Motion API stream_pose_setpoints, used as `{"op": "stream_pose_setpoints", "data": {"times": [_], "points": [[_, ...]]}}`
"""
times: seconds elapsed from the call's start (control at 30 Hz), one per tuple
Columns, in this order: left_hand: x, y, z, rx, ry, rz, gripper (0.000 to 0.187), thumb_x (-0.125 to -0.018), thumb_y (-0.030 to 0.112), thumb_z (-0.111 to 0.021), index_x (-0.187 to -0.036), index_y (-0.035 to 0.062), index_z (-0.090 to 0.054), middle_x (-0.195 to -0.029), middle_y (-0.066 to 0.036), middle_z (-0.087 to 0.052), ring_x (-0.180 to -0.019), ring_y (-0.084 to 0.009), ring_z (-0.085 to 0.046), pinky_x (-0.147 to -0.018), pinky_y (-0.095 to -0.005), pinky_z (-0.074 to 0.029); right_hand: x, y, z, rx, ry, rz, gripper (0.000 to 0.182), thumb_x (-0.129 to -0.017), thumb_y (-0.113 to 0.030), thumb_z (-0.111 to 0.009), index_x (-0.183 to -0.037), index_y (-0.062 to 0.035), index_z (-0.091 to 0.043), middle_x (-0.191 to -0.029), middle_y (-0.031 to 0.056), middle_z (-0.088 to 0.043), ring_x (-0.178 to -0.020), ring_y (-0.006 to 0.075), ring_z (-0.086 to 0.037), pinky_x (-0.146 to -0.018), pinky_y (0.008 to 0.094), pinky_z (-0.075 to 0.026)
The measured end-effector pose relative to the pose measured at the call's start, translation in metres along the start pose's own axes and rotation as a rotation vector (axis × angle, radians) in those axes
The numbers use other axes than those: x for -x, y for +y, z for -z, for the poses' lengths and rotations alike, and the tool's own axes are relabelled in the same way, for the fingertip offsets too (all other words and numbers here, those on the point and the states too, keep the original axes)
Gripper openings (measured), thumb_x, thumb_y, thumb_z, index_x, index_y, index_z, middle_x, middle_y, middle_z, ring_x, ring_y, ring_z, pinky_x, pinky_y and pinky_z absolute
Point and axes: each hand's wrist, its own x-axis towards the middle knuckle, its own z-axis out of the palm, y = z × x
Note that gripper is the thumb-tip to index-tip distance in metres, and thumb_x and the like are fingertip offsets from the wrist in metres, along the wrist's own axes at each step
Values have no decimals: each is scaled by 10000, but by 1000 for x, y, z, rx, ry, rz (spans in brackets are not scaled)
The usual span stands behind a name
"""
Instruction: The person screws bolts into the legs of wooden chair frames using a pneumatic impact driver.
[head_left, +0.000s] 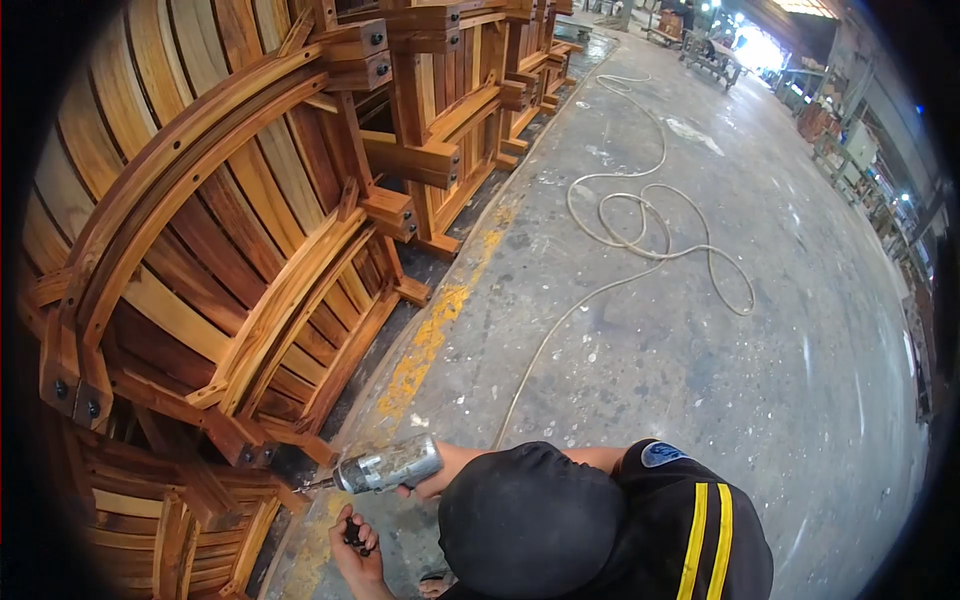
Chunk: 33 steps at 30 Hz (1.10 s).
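Neither my left hand nor my right hand shows. A co-worker in a black cap [530, 520] bends over at the bottom, wearing a dark shirt with yellow stripes [718, 540]. One hand of the co-worker, partly hidden behind the cap, holds a worn metallic power driver [390, 465], its bit pointing left at a wooden frame's corner. The co-worker's other hand [358, 562] is curled around small black pieces, just below the driver.
Slatted wooden furniture [190, 215] with curved rails and bolted corners stands along the left. A pale hose [560, 322] loops over the grey floor [800, 400], beside a worn yellow line [425, 340]. Carts [712, 62] and shelving stand farther off.
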Motion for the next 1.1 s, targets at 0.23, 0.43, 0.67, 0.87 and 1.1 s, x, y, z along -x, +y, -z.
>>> {"op": "stream_pose_setpoints", "data": {"times": [0.23, 0.43, 0.67, 0.87, 1.1], "points": [[5, -4, -15, 74, 55, -51, 272, -956, 231, -495, -1132, 24, -515, -786, -39, -494, -545, -87, -383, -435, -216, -321, 0, 8, 13, 64, 11, 29, 529, -709, -43, -748, -1193, -46, -536, -1022, 58, -615, -908, 132, -583, -765, 263, -467], [2, 17, -6, 147, -67, -52, 265, -952, 334, -512, -972, 70, -535, -683, 19, -382, -510, -68, -302, -408, -209, -248, 2, 0, 3, 237, 97, 5, 395, -711, -12, -716, -1092, -33, -614, -924, 41, -648, -859, 123, -596, -748, 274, -481], [12, 44, -54, -5, -32, -191, 337, -944, 365, -520, -968, 30, -540, -698, 11, -458, -540, -73, -398, -451, -211, -302, -2, 19, 18, 413, 27, -144, 422, -693, -17, -750, -1087, -6, -599, -933, 50, -665, -871, 135, -630, -758, 288, -499], [22, 52, -82, -139, -90, -252, 377, -943, 379, -520, -951, 2, -542, -692, -6, -492, -534, -74, -420, -438, -207, -291, 1, 43, 39, 616, 24, -131, 335, -714, -42, -715, -1038, -39, -631, -921, 21, -666, -840, 110, -619, -725, 269, -487], [26, 56, -91, -248, -109, -277, 359, -943, 350, -534, -946, -9, -554, -676, -7, -504, -524, -65, -429, -431, -198, -285, 0, 27, 24, 631, 40, -91, 307, -723, -42, -667, -1029, -49, -636, -879, -4, -664, -789, 95, -603, -690, 260, -479]]}}
